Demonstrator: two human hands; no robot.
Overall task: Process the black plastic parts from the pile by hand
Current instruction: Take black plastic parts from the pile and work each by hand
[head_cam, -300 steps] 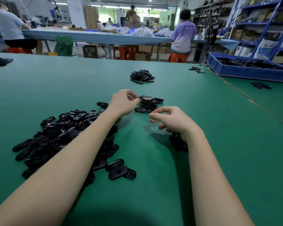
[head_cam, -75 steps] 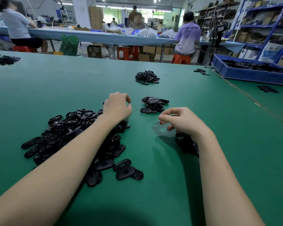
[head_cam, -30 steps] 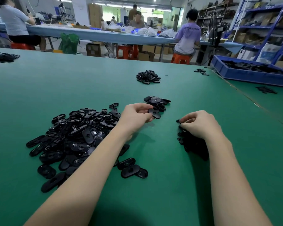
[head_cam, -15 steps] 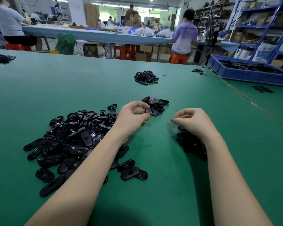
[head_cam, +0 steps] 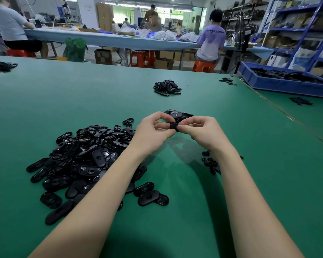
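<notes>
A big pile of black oval plastic parts [head_cam: 86,161] lies on the green table [head_cam: 175,202] at the left, under my left forearm. My left hand [head_cam: 153,133] and my right hand [head_cam: 203,132] meet above the table's middle. Both pinch one black plastic part [head_cam: 174,126] between their fingertips; most of it is hidden by fingers. Just behind the hands sits a small heap of black parts [head_cam: 179,115]. A scatter of small black pieces [head_cam: 210,162] lies beside my right forearm.
Another small heap of parts [head_cam: 167,87] lies farther back. A blue tray [head_cam: 283,84] full of black parts stands at the far right, past a seam in the table. More parts lie at the far left edge [head_cam: 1,66]. People sit at a long bench behind.
My hands have come together from apart. The part my left hand held alone half a second ago is now pinched by both hands. My right hand has risen off the small pieces.
</notes>
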